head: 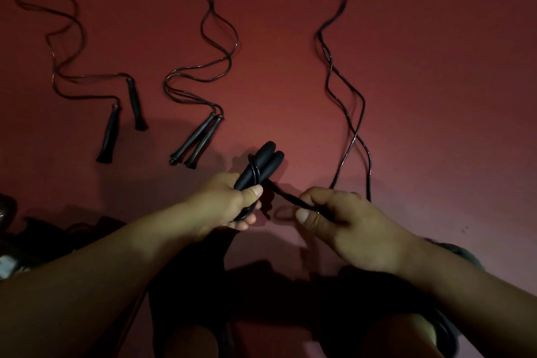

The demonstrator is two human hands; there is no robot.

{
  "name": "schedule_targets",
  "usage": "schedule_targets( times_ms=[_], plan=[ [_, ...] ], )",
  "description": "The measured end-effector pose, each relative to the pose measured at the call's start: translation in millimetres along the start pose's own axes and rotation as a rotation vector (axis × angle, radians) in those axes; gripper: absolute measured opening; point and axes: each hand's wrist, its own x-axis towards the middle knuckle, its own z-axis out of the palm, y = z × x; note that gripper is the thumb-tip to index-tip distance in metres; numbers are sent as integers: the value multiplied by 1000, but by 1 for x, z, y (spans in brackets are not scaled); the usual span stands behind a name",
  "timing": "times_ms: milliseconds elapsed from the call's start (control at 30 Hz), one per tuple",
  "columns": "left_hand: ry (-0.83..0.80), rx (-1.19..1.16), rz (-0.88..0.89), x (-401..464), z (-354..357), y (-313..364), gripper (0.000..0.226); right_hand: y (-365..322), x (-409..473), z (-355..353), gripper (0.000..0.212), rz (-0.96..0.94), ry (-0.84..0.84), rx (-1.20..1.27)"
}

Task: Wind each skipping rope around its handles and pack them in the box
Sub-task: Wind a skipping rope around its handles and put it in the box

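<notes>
Shadow swallows the bottom of the view, so the dark shapes under my forearms cannot be made out, no box can be picked out among them, and all three cords run off the top edge. My left hand (229, 200) is curled round the lower ends of two black handles (263, 164) held side by side, one loop of rope already across them, while my right hand (343, 224) pinches the rope (290, 197) just beside them, its long remainder (343, 96) trailing away over the red floor (436, 96). Two other ropes lie unwound well apart to the left, handle pairs (123, 116) and (199, 139) pointing toward me.
</notes>
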Motion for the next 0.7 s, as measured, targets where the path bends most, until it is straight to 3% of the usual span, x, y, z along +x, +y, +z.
schedule_targets(
  times_ms=[300,700],
  plan=[
    [-279,398,121,-9,5,3,10,-4,4,-11,18,-121,26,39],
    [-593,457,156,-31,4,21,23,-6,15,-26,18,-112,139,-86]
  ],
)
